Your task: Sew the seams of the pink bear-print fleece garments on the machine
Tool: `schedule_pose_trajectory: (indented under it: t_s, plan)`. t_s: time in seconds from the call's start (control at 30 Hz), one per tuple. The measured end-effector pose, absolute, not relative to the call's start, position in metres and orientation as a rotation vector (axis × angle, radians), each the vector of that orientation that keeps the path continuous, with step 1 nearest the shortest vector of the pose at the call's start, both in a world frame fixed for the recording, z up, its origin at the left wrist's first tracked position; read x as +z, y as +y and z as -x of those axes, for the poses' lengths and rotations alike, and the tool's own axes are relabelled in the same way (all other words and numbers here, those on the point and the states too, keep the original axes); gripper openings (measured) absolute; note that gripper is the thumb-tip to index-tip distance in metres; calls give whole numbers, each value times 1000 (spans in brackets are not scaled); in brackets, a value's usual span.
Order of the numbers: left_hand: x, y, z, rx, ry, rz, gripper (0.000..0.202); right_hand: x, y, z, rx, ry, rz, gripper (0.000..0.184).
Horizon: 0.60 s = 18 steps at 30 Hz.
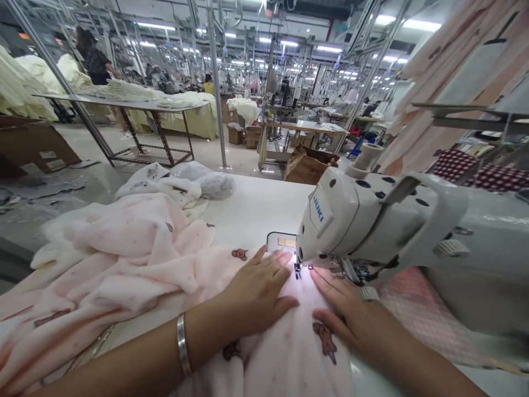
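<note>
Pink fleece fabric (136, 259) with small bear prints lies heaped on the white sewing table (252, 207) and runs under the needle of a white Juki sewing machine (372, 220). My left hand (256, 292) lies flat on the fabric just left of the presser foot (298, 269), fingers stretched out; a silver bangle (182, 344) circles that wrist. My right hand (347, 314) presses flat on the fabric just right of the needle, fingers extended under the machine head.
More pink cloth (417, 314) lies under the machine arm at right. Beyond the table are a metal bench with cream fabric stacks (136, 94), cardboard boxes (308, 165), steel posts and other workstations. A person (94, 60) stands far left.
</note>
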<state>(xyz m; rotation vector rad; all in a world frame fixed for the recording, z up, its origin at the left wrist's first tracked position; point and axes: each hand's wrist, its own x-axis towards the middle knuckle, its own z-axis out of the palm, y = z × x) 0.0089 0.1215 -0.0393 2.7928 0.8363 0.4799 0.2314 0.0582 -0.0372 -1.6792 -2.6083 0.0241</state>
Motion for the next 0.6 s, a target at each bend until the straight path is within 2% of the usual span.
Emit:
schedule_pose_trajectory:
  t_s: [0.13, 0.4, 0.6]
  plan:
    - [-44, 128, -11, 492, 876, -2761, 49, -48, 63, -238, -53, -2534, 1755, 42]
    - [-41, 131, -7, 559, 894, -2701, 53, -75, 66, -262, -20, -2490, 1690, 45]
    - [-42, 131, -5, 584, 885, -2720, 56, -95, 77, -291, 119, -2379, 1665, 45]
